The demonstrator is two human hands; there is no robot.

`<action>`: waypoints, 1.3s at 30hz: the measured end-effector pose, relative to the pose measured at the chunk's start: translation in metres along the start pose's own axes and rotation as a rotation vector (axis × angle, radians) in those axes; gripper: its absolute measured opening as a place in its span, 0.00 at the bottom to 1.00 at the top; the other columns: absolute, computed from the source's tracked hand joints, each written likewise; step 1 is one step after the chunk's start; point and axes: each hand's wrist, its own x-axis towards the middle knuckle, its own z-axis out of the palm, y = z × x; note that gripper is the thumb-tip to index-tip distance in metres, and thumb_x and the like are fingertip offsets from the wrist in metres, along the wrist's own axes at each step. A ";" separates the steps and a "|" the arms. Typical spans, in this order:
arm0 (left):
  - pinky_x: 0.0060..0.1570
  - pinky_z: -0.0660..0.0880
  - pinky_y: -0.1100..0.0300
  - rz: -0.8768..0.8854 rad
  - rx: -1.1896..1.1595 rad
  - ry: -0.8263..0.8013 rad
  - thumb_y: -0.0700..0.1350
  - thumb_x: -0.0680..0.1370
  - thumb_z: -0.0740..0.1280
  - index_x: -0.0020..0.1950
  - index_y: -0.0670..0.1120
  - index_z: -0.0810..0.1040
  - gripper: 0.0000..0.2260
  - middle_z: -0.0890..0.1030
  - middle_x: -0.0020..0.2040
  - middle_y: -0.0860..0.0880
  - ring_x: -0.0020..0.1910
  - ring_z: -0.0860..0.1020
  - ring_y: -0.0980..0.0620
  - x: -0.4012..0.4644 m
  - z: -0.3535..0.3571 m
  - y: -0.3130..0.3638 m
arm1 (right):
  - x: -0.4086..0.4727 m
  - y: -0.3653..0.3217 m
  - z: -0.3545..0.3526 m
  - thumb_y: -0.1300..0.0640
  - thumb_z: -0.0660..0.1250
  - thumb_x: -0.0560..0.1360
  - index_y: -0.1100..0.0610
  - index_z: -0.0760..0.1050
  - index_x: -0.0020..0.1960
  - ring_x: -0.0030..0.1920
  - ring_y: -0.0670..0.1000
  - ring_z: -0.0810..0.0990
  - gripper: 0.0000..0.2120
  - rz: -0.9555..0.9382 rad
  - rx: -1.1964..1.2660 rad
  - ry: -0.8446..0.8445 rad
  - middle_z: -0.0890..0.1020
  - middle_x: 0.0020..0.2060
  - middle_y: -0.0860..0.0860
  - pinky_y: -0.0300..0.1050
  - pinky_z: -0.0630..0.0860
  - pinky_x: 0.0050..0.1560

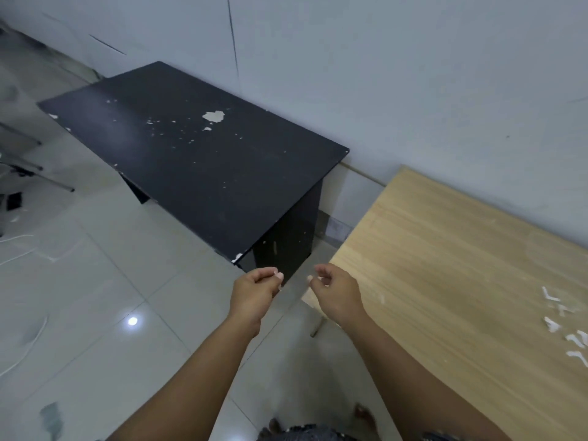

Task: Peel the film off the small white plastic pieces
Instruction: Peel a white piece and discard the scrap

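Both my hands are held out over the floor gap between two tables. My left hand (256,289) has its fingers curled, and thumb and forefinger pinch a tiny white piece (275,273) that is barely visible. My right hand (335,289) is also curled, pinching a pale, blurred scrap that looks like film (310,277) at its fingertips. The hands are a short way apart. Several small white plastic pieces (555,326) lie scattered on the wooden table (445,281) at the far right, and one stray bit (381,299) lies nearer my right hand.
A black table (197,160) with chipped white patches stands against the wall ahead on the left. Glossy floor tiles (95,297) lie below my arms, with white cables (28,246) at the left. Metal legs (38,173) show at the left edge.
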 end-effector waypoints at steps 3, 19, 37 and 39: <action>0.48 0.76 0.59 0.026 0.021 0.062 0.46 0.76 0.71 0.56 0.48 0.82 0.09 0.83 0.50 0.49 0.49 0.80 0.52 0.018 -0.029 0.002 | 0.015 -0.016 0.023 0.51 0.67 0.79 0.53 0.74 0.69 0.64 0.49 0.76 0.19 -0.032 -0.108 0.015 0.78 0.64 0.49 0.41 0.70 0.61; 0.47 0.74 0.62 0.093 0.171 0.342 0.46 0.76 0.71 0.51 0.50 0.82 0.04 0.82 0.43 0.56 0.46 0.79 0.58 0.153 -0.137 0.046 | 0.148 -0.102 0.150 0.48 0.64 0.80 0.55 0.72 0.70 0.67 0.54 0.68 0.21 -0.322 -0.449 -0.191 0.75 0.66 0.52 0.48 0.68 0.67; 0.52 0.74 0.63 0.027 0.075 0.536 0.44 0.78 0.70 0.56 0.49 0.82 0.08 0.82 0.48 0.54 0.49 0.79 0.57 0.275 -0.265 0.093 | 0.262 -0.225 0.299 0.49 0.64 0.80 0.54 0.70 0.72 0.69 0.54 0.66 0.22 -0.462 -0.495 -0.403 0.73 0.68 0.52 0.51 0.67 0.67; 0.51 0.74 0.63 0.031 0.074 0.528 0.45 0.77 0.70 0.56 0.49 0.82 0.08 0.82 0.48 0.53 0.49 0.79 0.57 0.293 -0.287 0.096 | 0.270 -0.240 0.322 0.49 0.64 0.80 0.54 0.70 0.72 0.69 0.55 0.66 0.22 -0.456 -0.486 -0.401 0.73 0.68 0.52 0.51 0.67 0.67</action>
